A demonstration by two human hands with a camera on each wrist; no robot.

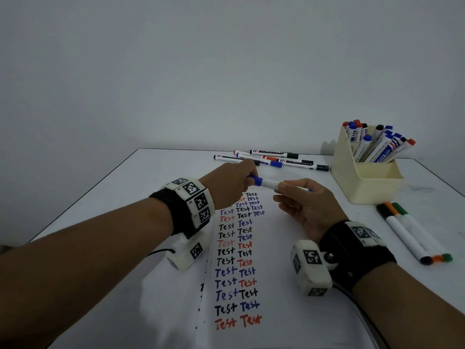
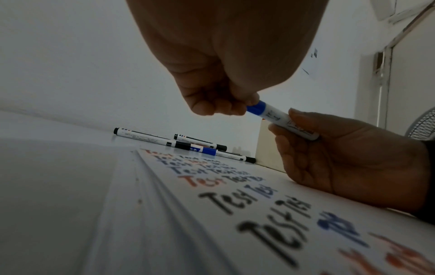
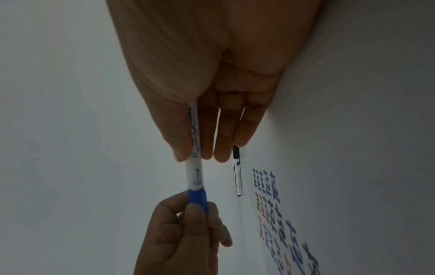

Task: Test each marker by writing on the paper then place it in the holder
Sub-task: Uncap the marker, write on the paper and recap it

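Observation:
A white marker with a blue cap (image 1: 268, 183) (image 2: 280, 116) (image 3: 194, 174) hangs level above the paper (image 1: 281, 273), held at both ends. My left hand (image 1: 236, 182) (image 2: 221, 104) (image 3: 188, 223) pinches its blue cap. My right hand (image 1: 299, 197) (image 2: 329, 152) (image 3: 207, 115) grips the white barrel between thumb and fingers, the other fingers loosely extended. The paper bears columns of "Test" in black, blue and red. The cream holder (image 1: 367, 172) at the back right stands full of several markers. Several loose markers (image 1: 271, 158) (image 2: 183, 143) lie beyond the paper.
Three thicker markers (image 1: 412, 230) with black, orange and green ends lie side by side at the right of the table, in front of the holder. A white wall rises behind the table's far edge. A fan grille (image 2: 423, 124) shows at the far right.

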